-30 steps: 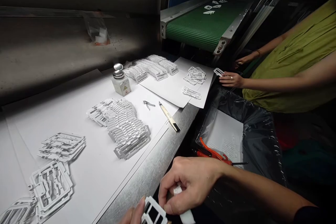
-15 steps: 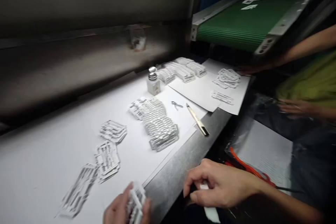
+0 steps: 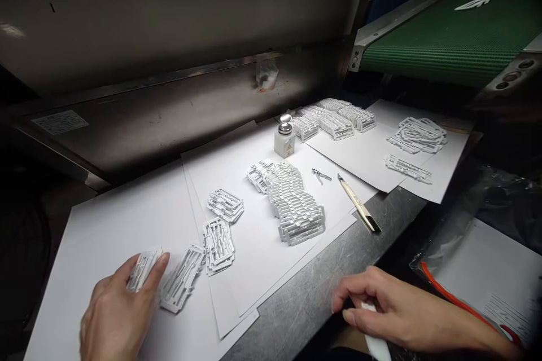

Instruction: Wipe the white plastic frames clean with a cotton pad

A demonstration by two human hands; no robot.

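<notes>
At the lower left, my left hand [image 3: 114, 316] pinches a small bundle of white plastic frames [image 3: 144, 269] between thumb and fingers, just above the white paper. Right beside it lies a fanned pile of like frames [image 3: 183, 279], with two more piles [image 3: 219, 243] behind. My right hand [image 3: 381, 307] is off the metal table edge, its fingers curled around a flat white strip-like piece [image 3: 377, 347]. Part of that piece is hidden in the palm, so I cannot tell its kind.
A long overlapping row of frames [image 3: 296, 203] lies mid-table, near a pump bottle [image 3: 284, 140], small nippers [image 3: 322, 175] and a box cutter [image 3: 359, 203]. More frames [image 3: 417, 135] lie at right. A green conveyor belt [image 3: 444, 48] carries loose parts. Orange-handled scissors [image 3: 457, 302] lie below.
My left hand has moved left with its frames, from the table's front edge to beside the nearest pile. My view has turned left, and the co-worker's arms have left it. My right hand keeps its grip.
</notes>
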